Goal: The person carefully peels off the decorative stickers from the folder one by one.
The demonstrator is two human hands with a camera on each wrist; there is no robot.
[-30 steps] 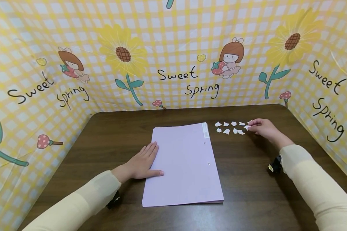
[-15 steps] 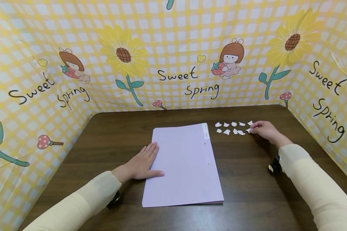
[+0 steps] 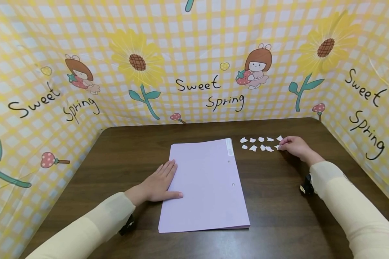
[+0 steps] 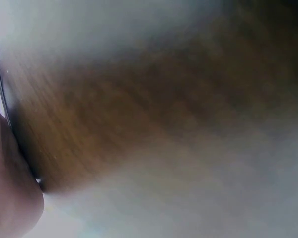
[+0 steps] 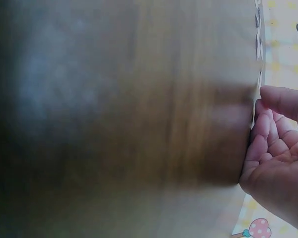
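Observation:
A lilac file folder [image 3: 204, 180] with a white label strip lies on the table, and my left hand [image 3: 157, 183] rests flat across its left edge, fingers straight and thumb spread. To the right of the folder's top corner, several small torn paper scraps [image 3: 261, 139] form two rows. At the right end of the nearer row, my right hand [image 3: 296, 147] pinches a paper scrap [image 3: 277, 147] between thumb and fingertips. The right wrist view shows that hand's thumb [image 5: 283, 99] and curled fingers down at the tabletop. Only part of the left hand [image 4: 15, 198] appears in the left wrist view.
A dark brown wooden table [image 3: 129, 154] carries everything. Yellow checked cloth [image 3: 194, 46] with printed flowers and words hangs at the back and both sides. The left and right sleeves [image 3: 337, 190] each have a black wrist camera [image 3: 307, 185] below.
My right hand has lowered slightly and shifted right, bringing its scrap to the end of the nearer row. The far row's last scrap is now uncovered. My left hand stays on the folder.

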